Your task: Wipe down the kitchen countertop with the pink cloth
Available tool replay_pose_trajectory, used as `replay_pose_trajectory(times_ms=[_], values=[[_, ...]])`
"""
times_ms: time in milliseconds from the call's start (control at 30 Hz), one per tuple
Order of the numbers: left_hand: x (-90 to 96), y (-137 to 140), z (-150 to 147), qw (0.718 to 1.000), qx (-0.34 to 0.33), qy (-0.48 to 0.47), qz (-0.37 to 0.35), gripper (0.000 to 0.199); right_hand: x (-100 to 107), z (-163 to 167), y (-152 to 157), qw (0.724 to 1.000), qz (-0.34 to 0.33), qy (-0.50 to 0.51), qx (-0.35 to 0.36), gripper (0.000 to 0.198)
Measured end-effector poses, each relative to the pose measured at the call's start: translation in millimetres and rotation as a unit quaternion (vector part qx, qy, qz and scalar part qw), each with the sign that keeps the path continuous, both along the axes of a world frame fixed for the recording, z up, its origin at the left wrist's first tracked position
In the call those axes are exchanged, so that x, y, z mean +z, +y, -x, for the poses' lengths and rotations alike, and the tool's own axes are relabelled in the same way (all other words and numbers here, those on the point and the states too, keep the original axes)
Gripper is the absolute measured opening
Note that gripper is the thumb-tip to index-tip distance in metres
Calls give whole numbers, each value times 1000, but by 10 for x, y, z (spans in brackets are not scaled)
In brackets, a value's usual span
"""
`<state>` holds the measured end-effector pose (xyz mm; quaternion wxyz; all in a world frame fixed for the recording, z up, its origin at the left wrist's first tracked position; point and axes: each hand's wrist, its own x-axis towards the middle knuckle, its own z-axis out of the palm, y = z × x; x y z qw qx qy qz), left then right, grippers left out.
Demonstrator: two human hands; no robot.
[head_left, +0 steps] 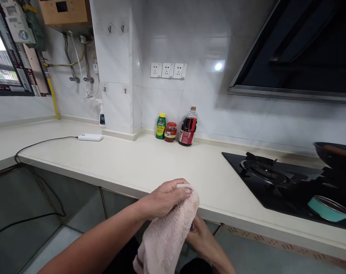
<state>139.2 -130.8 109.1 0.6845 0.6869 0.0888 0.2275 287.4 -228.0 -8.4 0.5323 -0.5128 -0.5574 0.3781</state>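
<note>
A pale pink towel (167, 236) hangs in front of me over the counter's front edge, with faint brownish stains near its top. My left hand (168, 198) is closed on its upper end, the thumb pressing a folded edge. Behind the cloth's right side is my right hand (201, 236), its fingers curled against the towel and mostly hidden by it. A small dark patch shows between that hand and the cloth, too little to name.
On the white counter (127, 160) stand a green bottle (160, 127), a red-lidded jar (170, 133), a large dark sauce bottle (188, 129), a spray bottle (101, 117) and a white corded device (90, 137). Rightward are a black gas hob (293, 194), teal pan (329, 209) and wok (327, 154).
</note>
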Motion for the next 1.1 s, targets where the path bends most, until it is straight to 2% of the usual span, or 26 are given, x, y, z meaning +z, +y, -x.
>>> replay_pose_trajectory(times_ms=[67,133,200,300,400,500,567,633,700,767,833,867,900,967,1033,1100], values=[[96,89,42,992,19,31,-121,27,31,28,-40,997,41,-15,65,55],[124,225,64,976,60,57,-201,24,58,41,-67,994,51,-12,99,60],[77,372,78,957,112,83,-253,23,93,37,-80,994,46,-3,95,61],[-58,535,126,923,166,125,-323,26,130,4,-106,996,53,-45,50,60],[-161,610,190,916,137,150,-347,30,76,-24,-151,993,92,-49,52,64],[-232,638,188,952,110,136,-252,28,-32,13,-159,987,109,92,71,63],[-316,633,145,973,117,115,-163,33,-75,59,-134,973,93,211,20,63],[-467,594,104,983,115,108,-92,54,-73,85,-108,948,83,305,-38,62],[-689,504,98,991,87,104,-1,82,-34,68,-102,923,89,369,-59,60],[-952,366,145,987,25,75,143,100,20,19,-122,908,94,405,-53,61],[-1189,207,240,959,-50,34,276,105,68,-31,-155,904,92,415,-40,64],[-1275,133,300,944,-81,21,319,106,85,-47,-168,905,92,413,-37,65],[-1329,71,363,935,-101,15,338,108,96,-55,-177,907,92,409,-37,66],[-1339,-6,483,936,-108,14,335,112,91,-51,-182,913,95,393,-43,66],[-1245,-18,568,952,-90,14,291,111,48,-38,-183,922,100,370,-51,66],[-1115,2,605,969,-78,11,233,100,-19,-36,-199,930,104,347,-57,65]])
